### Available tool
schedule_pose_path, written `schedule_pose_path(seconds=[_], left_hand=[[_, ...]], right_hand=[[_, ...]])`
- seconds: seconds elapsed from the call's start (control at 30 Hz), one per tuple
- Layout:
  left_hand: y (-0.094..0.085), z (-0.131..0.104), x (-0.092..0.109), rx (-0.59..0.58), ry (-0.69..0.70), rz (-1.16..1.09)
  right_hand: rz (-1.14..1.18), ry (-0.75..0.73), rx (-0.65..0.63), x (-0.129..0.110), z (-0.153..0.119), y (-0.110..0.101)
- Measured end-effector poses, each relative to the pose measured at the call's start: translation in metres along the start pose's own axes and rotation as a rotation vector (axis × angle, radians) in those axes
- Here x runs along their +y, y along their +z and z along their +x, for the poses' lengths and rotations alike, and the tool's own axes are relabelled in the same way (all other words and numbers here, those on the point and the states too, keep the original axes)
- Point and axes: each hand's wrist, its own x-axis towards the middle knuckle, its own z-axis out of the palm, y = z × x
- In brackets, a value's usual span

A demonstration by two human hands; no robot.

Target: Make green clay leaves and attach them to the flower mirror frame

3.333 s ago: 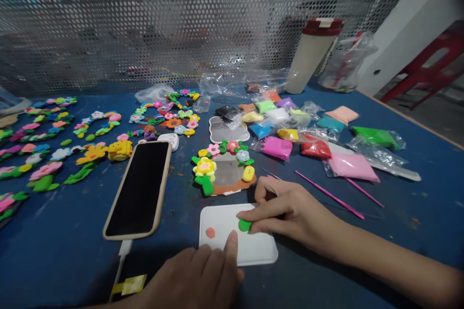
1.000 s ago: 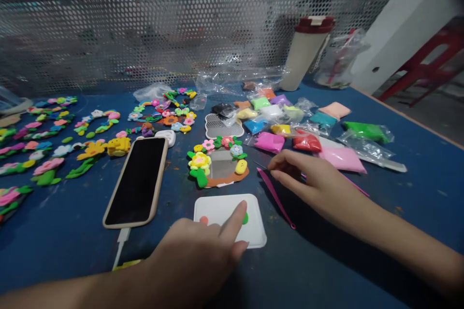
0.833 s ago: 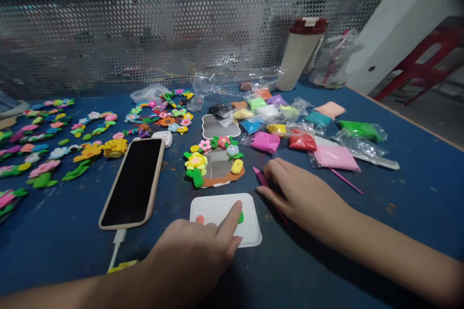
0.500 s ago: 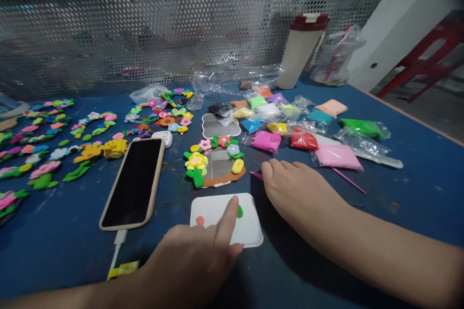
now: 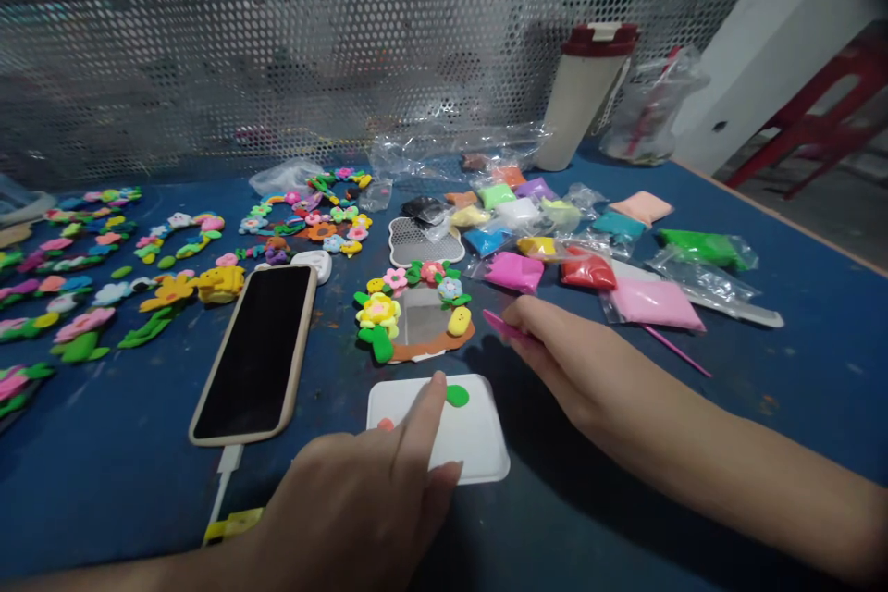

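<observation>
My left hand (image 5: pixel 367 481) rests over the front of a white rectangular board (image 5: pixel 475 453). Its index finger points forward beside a flat green clay piece (image 5: pixel 458 396), the thumb lies apart, and nothing is held. A small coral clay dot (image 5: pixel 386 424) shows at the board's left. Closed in a pinch, my right hand (image 5: pixel 555 347) grips a pink pointed clay tool (image 5: pixel 500 325), its tip raised off the table. Just beyond the board lies a small mirror (image 5: pixel 421 318) framed with clay flowers, leaves, a yellow figure and a brown strip.
Left of the mirror are a charging phone (image 5: pixel 255 351) and several clay-decorated frames (image 5: pixel 180 239). Bagged coloured clay (image 5: pixel 513 272), a second pink stick (image 5: pixel 676 350) and a white tumbler (image 5: pixel 586 97) stand or lie to the right. A perforated metal panel (image 5: pixel 333 46) rises behind.
My right hand has lifted the pink clay tool from the table and turned it. My left index finger has shifted slightly left, uncovering more of the green clay piece.
</observation>
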Motion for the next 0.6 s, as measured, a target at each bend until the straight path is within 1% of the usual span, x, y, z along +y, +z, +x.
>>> schedule_pose_path(seconds=[0.03, 0.1, 0.23, 0.33, 0.4, 0.5, 0.6], left_hand=[[-0.001, 0.0, -0.001, 0.017, 0.007, -0.014], [-0.002, 0.001, -0.003, 0.034, 0.016, -0.037], [0.002, 0.005, -0.003, 0.062, 0.056, -0.05], [0.007, 0.007, -0.003, 0.074, 0.094, -0.014], [0.009, 0.007, -0.004, 0.065, 0.099, 0.007], [0.007, 0.006, -0.005, 0.111, 0.108, -0.012], [0.004, 0.003, -0.004, 0.154, 0.156, 0.0]], right_hand=[[0.098, -0.024, -0.012, 0.0, 0.0, 0.001], [0.196, -0.074, -0.047, 0.001, -0.001, 0.004], [0.222, -0.184, -0.103, 0.003, 0.001, 0.011], [0.254, -0.264, -0.171, 0.006, 0.004, 0.013], [0.257, -0.34, -0.223, 0.008, 0.008, 0.012], [0.249, -0.46, -0.297, 0.009, 0.018, 0.007], [0.258, -0.519, -0.35, 0.008, 0.028, 0.003]])
